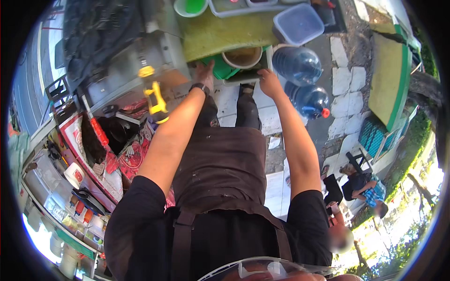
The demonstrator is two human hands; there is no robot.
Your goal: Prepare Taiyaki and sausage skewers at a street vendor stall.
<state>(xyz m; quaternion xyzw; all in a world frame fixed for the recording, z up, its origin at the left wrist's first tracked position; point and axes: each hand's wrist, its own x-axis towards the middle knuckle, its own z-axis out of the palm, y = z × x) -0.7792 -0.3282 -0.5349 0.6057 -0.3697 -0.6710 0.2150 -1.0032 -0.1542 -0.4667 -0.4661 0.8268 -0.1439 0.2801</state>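
Below the edge of a yellowish-green tabletop is a pale bin or drawer, partly hidden under the top. Inside it are a white round tub with brownish contents and a piece of green plastic, perhaps a bag or lid. My right hand grips the bin's near right corner, fingers curled over the rim. At the bin's left side, my left hand touches or lies right beside the green plastic; its grip is not clear. A dark watch is on my left wrist.
Two large clear plastic bottles stand or lie right of the bin. A clear container sits at the table's right corner. A yellow-and-black handled tool hangs left of my left forearm. Seated people are at the right.
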